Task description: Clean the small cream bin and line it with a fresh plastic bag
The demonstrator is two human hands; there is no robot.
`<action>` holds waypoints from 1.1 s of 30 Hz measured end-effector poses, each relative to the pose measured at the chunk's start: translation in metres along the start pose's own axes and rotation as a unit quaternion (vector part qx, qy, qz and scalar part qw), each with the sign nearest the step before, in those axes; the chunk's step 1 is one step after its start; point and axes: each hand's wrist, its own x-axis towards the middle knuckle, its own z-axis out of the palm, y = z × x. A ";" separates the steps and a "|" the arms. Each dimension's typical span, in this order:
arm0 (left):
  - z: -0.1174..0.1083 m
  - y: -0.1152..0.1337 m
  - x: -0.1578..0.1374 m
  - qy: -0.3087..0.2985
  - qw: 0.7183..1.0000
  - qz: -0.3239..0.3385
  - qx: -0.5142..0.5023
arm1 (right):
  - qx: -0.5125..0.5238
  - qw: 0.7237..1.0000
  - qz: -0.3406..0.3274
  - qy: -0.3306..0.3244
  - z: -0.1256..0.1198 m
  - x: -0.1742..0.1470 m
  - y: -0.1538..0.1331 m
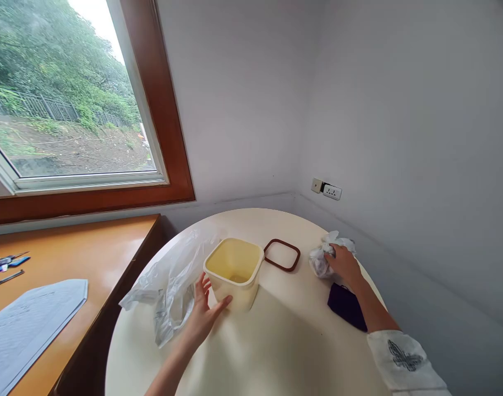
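A pale yellow square plastic bin (235,294), its mouth facing up, stands on the round cream table. My left hand (206,308) grips its near left corner, thumb on the front and fingers along the side. At the table's right edge my right hand (343,263) has its fingers closed on a bunched white plastic bag (320,263); what the bag contains cannot be made out. A brown rounded-square frame (298,260) lies flat between bin and bag. Below the right wrist is a folded dark purple cloth item (345,308), partly covered by the forearm.
A crumpled clear plastic bag (171,291) spreads over the left of the round table (276,352). Farther left, an orange-brown desk (111,247) bears papers (37,324), a pen and small items. Walls meet behind the table, with a socket (332,191) on the right one.
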 end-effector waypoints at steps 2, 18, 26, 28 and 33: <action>0.000 0.001 -0.002 0.035 0.999 0.005 0.027 | 0.007 1.000 -0.003 -0.006 0.002 0.002 0.001; 0.023 0.021 -0.058 -0.017 0.998 0.040 0.035 | 0.216 0.969 -0.005 0.120 -0.038 -0.003 -0.018; 0.032 0.020 -0.068 -0.066 0.997 0.009 0.045 | 0.362 0.927 -0.073 0.067 -0.079 -0.032 -0.053; 0.032 0.024 -0.068 -0.074 0.996 0.008 0.051 | 0.371 0.924 -0.092 0.021 -0.085 -0.045 -0.062; 0.030 0.030 -0.062 -0.106 0.993 0.036 0.047 | 0.380 0.899 -0.183 -0.121 -0.080 -0.078 -0.081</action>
